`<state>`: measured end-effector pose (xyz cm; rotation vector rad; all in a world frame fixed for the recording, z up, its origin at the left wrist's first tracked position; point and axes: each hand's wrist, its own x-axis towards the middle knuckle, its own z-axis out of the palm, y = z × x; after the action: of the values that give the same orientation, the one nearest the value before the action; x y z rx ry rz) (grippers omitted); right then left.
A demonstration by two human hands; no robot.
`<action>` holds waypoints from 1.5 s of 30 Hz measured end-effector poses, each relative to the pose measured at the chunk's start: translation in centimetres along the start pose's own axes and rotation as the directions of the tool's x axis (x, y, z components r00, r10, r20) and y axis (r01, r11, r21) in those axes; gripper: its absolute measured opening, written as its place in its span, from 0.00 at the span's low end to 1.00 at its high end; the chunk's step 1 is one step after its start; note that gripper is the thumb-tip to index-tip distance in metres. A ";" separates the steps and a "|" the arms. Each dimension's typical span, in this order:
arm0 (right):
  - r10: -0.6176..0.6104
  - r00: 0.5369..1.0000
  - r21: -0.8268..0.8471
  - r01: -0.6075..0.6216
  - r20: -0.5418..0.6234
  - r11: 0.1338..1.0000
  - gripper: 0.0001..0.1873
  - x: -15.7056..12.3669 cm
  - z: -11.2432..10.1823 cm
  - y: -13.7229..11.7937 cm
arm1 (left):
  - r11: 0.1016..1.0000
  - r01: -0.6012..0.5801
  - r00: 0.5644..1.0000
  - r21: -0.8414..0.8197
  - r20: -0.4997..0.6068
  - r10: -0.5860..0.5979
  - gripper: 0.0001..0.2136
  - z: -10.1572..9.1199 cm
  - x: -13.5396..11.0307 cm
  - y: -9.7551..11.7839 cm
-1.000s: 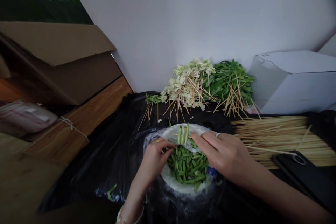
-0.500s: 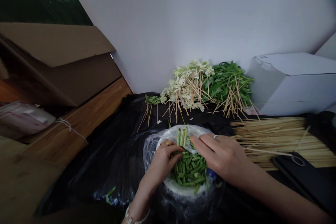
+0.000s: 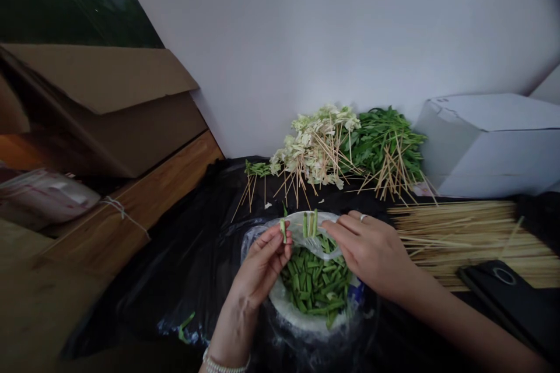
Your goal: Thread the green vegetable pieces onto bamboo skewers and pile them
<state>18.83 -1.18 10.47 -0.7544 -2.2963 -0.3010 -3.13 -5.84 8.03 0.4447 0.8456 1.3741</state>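
Note:
My left hand is closed, pinching a short cut piece of green bean upright between thumb and fingers. My right hand grips a thin bamboo skewer, mostly hidden in its fingers, its tip pointing left. Threaded side by side on it are 3 green bean pieces. Below both hands is a white bowl lined with clear plastic, holding many cut green bean pieces.
Behind the bowl lie skewered cauliflower-like pale vegetables, skewered leafy greens and a few bean skewers. Loose bamboo skewers and a black phone lie right. A white box and cardboard box flank the black plastic sheet.
My left hand has risen from the beans in the bowl and now shows a bean piece near the skewer tip. My right hand still holds the skewer with its threaded pieces.

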 end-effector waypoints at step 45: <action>-0.183 0.982 -0.038 0.182 -0.044 0.983 0.15 -0.7 1.0 -0.8 | 0.977 -0.131 0.989 0.169 -0.040 0.139 0.14 1.3 -0.7 -1.0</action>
<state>18.24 -1.69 9.30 -0.5475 -2.3245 -0.4383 -1.46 -6.44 8.30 0.6067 0.9923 1.4506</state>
